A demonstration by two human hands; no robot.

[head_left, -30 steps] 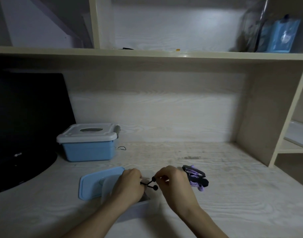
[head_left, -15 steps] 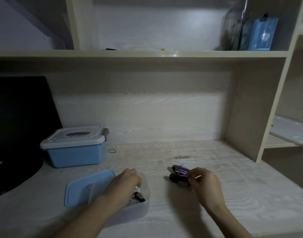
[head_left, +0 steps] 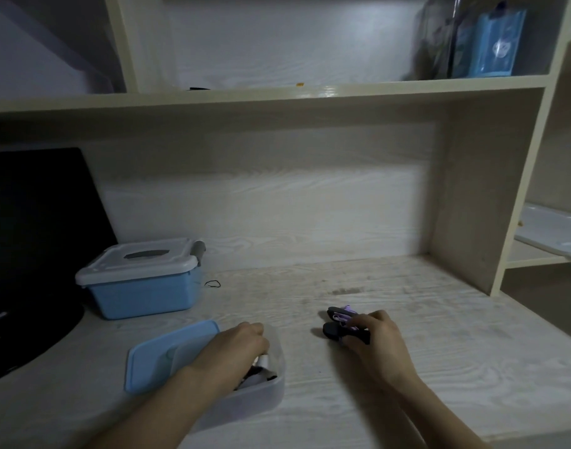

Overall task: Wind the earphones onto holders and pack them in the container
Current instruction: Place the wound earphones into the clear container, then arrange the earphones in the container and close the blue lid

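A: Right, left hand (head_left: 242, 343) is down in the clear container (head_left: 271, 393), fingers curled over a wound bundle (head_left: 261, 367). Gripping it or only resting on it, I can't tell.

B: And the right hand (head_left: 374, 335) is closed on the purple earphones (head_left: 344, 322) out on the desk (head_left: 439, 319), well right of the container.

A: What's the danger?

B: Loose cord, I'd say. Lift that pair carelessly and a trailing loop may snag or tangle before winding (the cord's lie is too dark to read).

A: And the blue lid (head_left: 161, 354)?

B: Touching the container's left side. A sweep of that left forearm could shove both.
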